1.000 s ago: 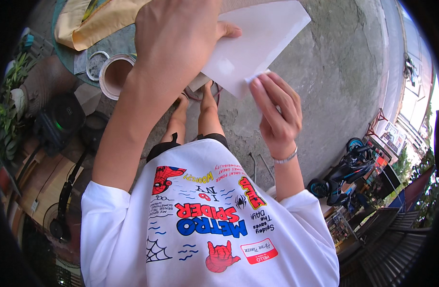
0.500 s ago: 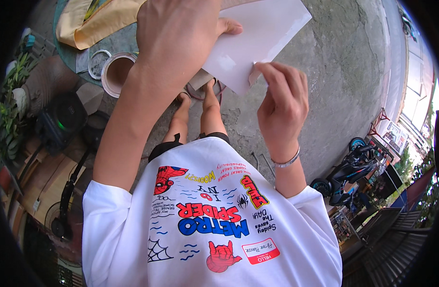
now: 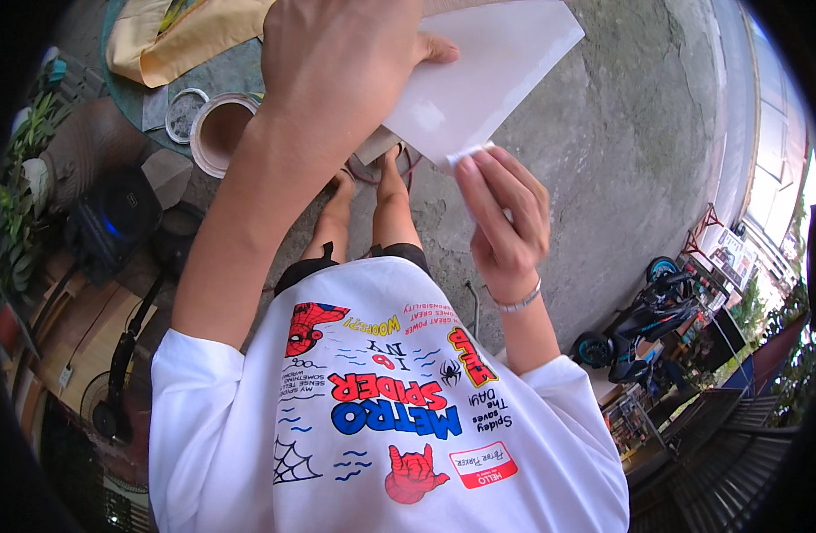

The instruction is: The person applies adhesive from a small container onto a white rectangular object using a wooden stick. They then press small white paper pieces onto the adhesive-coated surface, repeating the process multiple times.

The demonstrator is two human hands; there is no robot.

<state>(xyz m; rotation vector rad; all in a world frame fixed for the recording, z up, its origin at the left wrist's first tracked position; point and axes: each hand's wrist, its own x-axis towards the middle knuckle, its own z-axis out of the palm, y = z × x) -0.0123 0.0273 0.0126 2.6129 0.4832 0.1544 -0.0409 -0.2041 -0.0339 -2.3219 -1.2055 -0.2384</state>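
Sheet (image 3: 479,75) lies just beyond the right hand (image 3: 507,209), its right edge slanting up and away. That hand, nearest the lower corner, pinches a white piece (image 3: 469,154); the left hand (image 3: 346,58) holds on, thumb on top, fingers hidden.

Smooth glossy sheet (image 3: 488,75); rough concrete floor (image 3: 616,151)
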